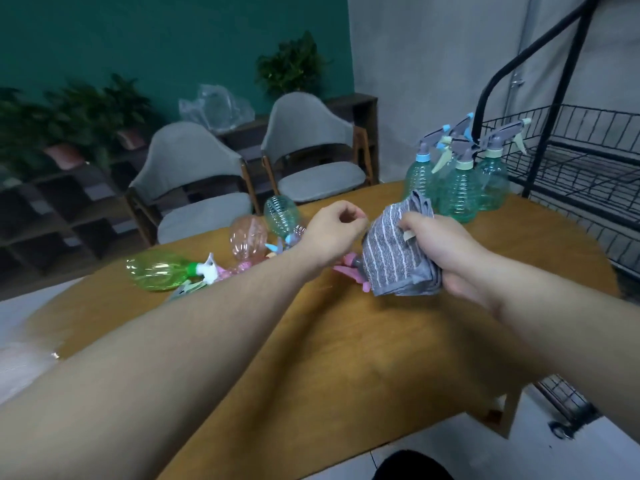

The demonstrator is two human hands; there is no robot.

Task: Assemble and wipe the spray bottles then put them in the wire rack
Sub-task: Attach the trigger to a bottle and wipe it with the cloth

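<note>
Wiping cloth point(394, 251) in right hand point(446, 251), teal bottles point(460, 188) behind, wire rack point(571, 161) beyond

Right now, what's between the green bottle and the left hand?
Head view: a white spray head on the green bottle, then pink parts before the left hand.

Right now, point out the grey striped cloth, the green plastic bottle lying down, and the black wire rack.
grey striped cloth point(388, 258), head view, striped front face.
green plastic bottle point(156, 270), head view, body middle.
black wire rack point(568, 124), head view, top basket rim.
</note>
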